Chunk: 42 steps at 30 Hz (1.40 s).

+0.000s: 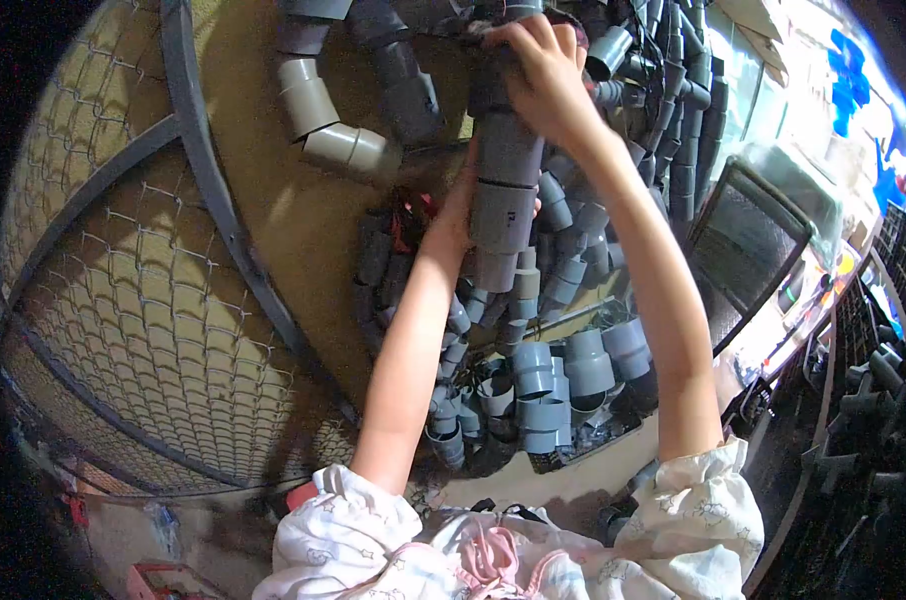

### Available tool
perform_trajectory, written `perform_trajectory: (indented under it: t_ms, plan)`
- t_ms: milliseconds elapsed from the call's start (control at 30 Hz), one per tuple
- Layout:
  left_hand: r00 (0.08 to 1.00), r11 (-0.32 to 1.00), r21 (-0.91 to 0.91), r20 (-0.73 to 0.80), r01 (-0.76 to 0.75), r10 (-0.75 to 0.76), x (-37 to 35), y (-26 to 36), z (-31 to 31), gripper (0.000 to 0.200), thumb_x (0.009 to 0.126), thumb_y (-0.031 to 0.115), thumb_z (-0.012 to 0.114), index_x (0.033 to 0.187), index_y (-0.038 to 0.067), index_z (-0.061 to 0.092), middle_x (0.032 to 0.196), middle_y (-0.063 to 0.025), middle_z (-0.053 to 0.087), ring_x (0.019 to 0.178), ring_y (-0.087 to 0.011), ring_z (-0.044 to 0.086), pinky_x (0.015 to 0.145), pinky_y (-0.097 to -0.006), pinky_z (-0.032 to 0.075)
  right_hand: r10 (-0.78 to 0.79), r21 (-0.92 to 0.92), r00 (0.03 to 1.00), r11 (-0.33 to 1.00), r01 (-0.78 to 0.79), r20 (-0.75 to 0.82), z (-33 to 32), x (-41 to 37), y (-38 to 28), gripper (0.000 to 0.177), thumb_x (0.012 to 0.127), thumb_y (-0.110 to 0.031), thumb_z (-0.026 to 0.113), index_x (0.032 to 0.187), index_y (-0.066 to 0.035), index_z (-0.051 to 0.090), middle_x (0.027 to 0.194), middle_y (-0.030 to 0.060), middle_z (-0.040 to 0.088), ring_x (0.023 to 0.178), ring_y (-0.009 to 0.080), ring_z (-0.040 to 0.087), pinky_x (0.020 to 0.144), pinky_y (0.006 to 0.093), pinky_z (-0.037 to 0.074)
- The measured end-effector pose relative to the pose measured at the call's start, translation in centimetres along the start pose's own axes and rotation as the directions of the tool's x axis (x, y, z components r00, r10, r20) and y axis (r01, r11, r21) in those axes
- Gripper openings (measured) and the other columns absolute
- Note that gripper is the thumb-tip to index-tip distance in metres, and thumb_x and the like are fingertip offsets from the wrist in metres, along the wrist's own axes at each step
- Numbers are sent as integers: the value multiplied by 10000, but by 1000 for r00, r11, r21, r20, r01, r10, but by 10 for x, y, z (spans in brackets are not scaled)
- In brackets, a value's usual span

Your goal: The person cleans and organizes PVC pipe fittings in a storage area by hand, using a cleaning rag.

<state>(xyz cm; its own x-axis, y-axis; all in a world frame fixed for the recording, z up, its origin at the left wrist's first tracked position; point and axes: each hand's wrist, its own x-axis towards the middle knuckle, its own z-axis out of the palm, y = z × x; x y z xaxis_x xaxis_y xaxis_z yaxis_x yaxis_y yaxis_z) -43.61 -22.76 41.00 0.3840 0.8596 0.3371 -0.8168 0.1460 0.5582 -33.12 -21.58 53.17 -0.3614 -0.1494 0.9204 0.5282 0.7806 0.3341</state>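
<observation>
A hanging string of grey pipe fittings [503, 215] runs down the upper middle of the head view. My right hand [541, 70] is raised at its top, with bent fingers over the upper part; what the fingertips hold is too dark to make out. My left hand [465, 205] is behind the same string, mostly hidden by it, with a fingertip showing at its right side. Left of the string hang beige elbow fittings [348, 148] and dark grey ones [410, 95].
A chain-link mesh [163, 300] in a metal frame fills the left side. Grey couplings [588, 362] are piled below my hands. More strings of fittings [683, 130] hang at the upper right, near a dark framed panel [748, 240]. Black racks stand at the far right.
</observation>
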Motion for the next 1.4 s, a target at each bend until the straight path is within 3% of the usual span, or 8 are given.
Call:
perform_trajectory:
  t_ms: [333,400,500,633,767,900,1000,1400]
  plan:
    - [900,781,501,-14,-372,437,-24,-9,9,500,821,493,382,1092,82,466,941,-88,551,810,-187,554,709,-325,482,-217,148,888,974,170,405,-31,-114,-95,289,574,-123,562,859,-152,524,985,73,416,973,279,373,772,460,281]
    - [925,917,141,-29,-372,380,5,-14,-10,548,811,504,383,1119,54,431,983,-99,532,841,-201,540,706,-347,480,-104,38,944,995,96,313,-36,-72,-71,277,572,-46,538,827,-153,526,962,76,430,969,292,361,770,444,290]
    - [842,978,-62,522,199,-139,23,-2,-27,656,754,602,386,1040,18,476,913,-119,543,793,-209,535,664,-345,481,120,102,989,986,-129,90,-25,-19,-19,223,652,-16,522,837,-142,536,929,66,455,912,296,380,799,402,292]
    - [820,942,-130,539,310,-195,29,-5,-37,665,746,614,396,993,4,493,883,-116,545,782,-211,534,676,-345,478,96,113,995,989,-96,6,-8,-22,-10,271,626,-19,504,867,-137,538,942,80,450,875,312,385,746,429,312]
    - [854,830,238,-6,-504,520,6,-31,-38,497,812,439,403,1044,4,467,968,-100,519,901,-211,505,794,-338,434,-20,213,973,977,-31,231,-28,-89,-71,272,536,-64,535,796,-133,496,950,86,419,891,310,361,725,463,299]
    - [917,999,-3,397,-43,40,-16,0,-13,428,854,287,394,1177,7,391,1109,-120,488,1071,-234,440,864,-348,409,-131,174,923,982,72,361,-31,-136,-103,202,539,-87,558,721,-161,512,949,32,461,897,261,378,737,433,279]
    - [951,946,178,-102,-271,292,-31,-14,9,374,861,316,381,1095,34,451,1031,-98,522,927,-202,524,776,-323,454,-173,225,924,969,98,341,-34,-113,-80,262,547,-117,575,797,-155,507,942,60,424,911,281,379,740,455,312]
    - [940,797,548,-59,-251,337,-30,-6,24,611,800,577,341,1045,39,496,866,-75,573,717,-137,565,671,-264,478,285,442,957,866,-233,-55,-48,-93,-63,212,557,46,477,741,-59,468,956,126,417,912,294,360,830,355,265]
